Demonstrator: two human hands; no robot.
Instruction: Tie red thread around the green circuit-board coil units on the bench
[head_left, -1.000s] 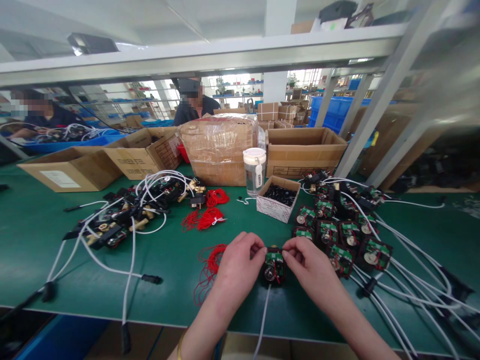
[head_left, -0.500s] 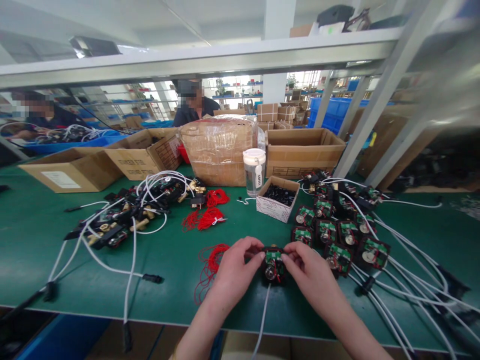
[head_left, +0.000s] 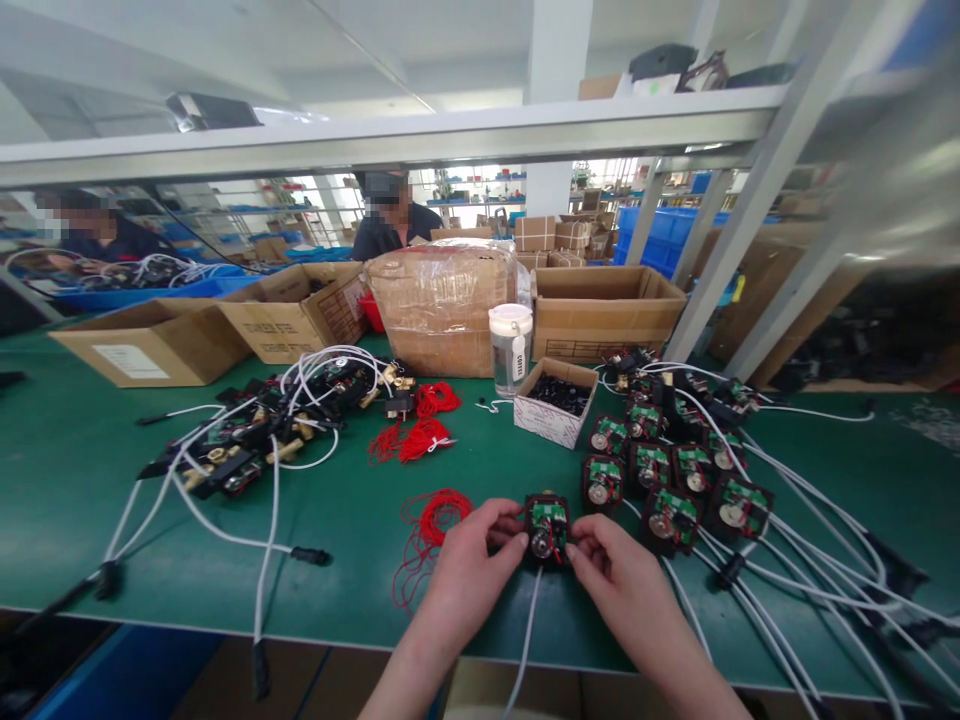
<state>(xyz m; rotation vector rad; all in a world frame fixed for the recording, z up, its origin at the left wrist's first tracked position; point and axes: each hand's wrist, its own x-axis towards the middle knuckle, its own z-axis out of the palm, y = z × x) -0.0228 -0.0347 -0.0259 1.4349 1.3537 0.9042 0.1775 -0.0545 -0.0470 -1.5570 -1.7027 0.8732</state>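
Note:
A black square housing with a green circuit board (head_left: 548,512), a round metal part and red wires lies face up in front of me on the green table. A white cable runs from its lower side toward me. My left hand (head_left: 484,560) grips its left edge between thumb and bent fingers. At the lower right edge, my right hand (head_left: 616,575) is closed, thumb and forefinger against the housing near the red wires; its other fingers are curled under. Beside my left hand lies a loose bundle of red wires (head_left: 442,517).
Several similar circuit board units (head_left: 664,520) with white cables lie to the right. A small box of black parts (head_left: 551,425) stands ahead, near a lidded cup (head_left: 511,350). Brass-fitted assemblies (head_left: 247,440) are heaped left. Cardboard boxes (head_left: 442,310) line the back; a metal frame rises right.
My right hand has slid down along the housing's right edge and slightly outward. My left hand has dropped a little, still at the left edge. The view has shifted slightly.

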